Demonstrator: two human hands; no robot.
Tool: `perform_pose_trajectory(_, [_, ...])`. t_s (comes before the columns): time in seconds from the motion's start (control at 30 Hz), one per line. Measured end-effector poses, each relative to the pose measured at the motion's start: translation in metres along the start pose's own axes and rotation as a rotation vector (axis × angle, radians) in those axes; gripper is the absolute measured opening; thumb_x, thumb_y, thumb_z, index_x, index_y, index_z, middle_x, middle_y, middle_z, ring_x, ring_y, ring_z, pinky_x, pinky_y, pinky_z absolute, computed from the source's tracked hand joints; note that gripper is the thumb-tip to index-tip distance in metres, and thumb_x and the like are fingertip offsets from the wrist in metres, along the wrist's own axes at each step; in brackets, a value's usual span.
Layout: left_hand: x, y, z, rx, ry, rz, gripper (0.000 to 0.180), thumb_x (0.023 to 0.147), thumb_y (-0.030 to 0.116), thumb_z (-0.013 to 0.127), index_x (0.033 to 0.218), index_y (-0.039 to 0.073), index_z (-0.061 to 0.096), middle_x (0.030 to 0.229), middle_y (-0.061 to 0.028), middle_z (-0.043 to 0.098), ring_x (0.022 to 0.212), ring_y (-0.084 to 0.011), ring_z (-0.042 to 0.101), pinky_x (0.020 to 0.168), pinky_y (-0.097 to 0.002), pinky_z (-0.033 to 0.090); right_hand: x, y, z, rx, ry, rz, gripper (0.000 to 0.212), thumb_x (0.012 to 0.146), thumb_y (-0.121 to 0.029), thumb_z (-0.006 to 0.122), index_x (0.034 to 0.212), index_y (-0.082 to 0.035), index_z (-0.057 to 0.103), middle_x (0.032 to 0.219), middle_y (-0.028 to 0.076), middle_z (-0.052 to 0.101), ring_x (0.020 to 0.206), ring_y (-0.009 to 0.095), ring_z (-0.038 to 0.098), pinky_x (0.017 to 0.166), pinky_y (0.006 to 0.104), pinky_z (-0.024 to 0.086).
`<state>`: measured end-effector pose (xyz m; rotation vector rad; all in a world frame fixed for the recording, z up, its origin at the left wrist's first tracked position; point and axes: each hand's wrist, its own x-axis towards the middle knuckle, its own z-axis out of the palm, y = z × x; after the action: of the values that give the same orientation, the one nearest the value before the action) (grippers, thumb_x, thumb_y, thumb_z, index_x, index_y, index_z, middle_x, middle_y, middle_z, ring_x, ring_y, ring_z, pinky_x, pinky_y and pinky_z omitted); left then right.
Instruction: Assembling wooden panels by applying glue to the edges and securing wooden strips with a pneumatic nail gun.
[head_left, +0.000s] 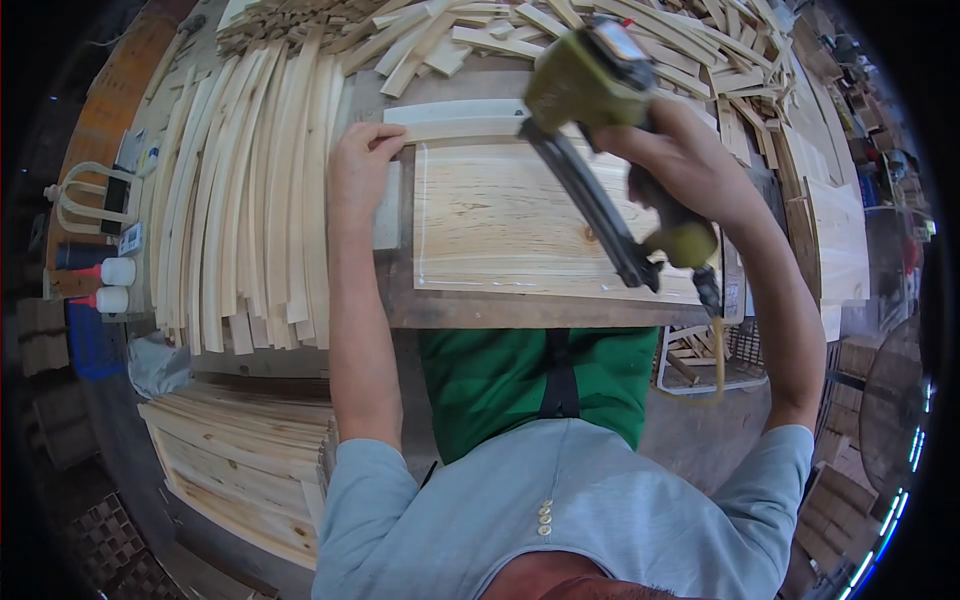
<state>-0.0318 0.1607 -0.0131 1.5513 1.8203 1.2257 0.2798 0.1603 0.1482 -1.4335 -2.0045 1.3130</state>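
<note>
My right hand (690, 165) grips the handle of an olive-green air nail gun (578, 90), held over the right part of a pale wooden panel (500, 220). A hose runs from the gun's handle end. Along the panel's far edge lies a thin wooden strip (460, 129). The fingers of my left hand (362, 165) pinch that strip's left end. A thin white line of glue runs along the panel's left and near edges. The gun hides part of the panel and the strip's right portion.
Long wooden strips (240, 200) lie in a thick row at left. Loose short pieces (690, 50) are heaped along the far side. Two white bottles with red caps (117, 271) stand at the left edge. Stacked panels (235, 465) sit lower left; a wire basket (745, 350) holds offcuts.
</note>
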Motion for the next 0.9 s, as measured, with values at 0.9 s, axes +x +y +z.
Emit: perform_pose_trajectory(0.9, [-0.002,-0.002,0.002,-0.153,-0.001,-0.098,0.017,0.082,0.006,0.069,0.098,0.002,0.074,0.092,-0.0088,0.070,0.082,-0.0150,0.067,0.077,-0.0256,0.051,0.058,-0.012,0.044,-0.145,-0.071,-0.096,0.031,0.091,-0.026,0.056,0.096,0.004,0.060,0.073,0.008,0.063,0.055,0.012,0.062,0.048,0.0256,0.051])
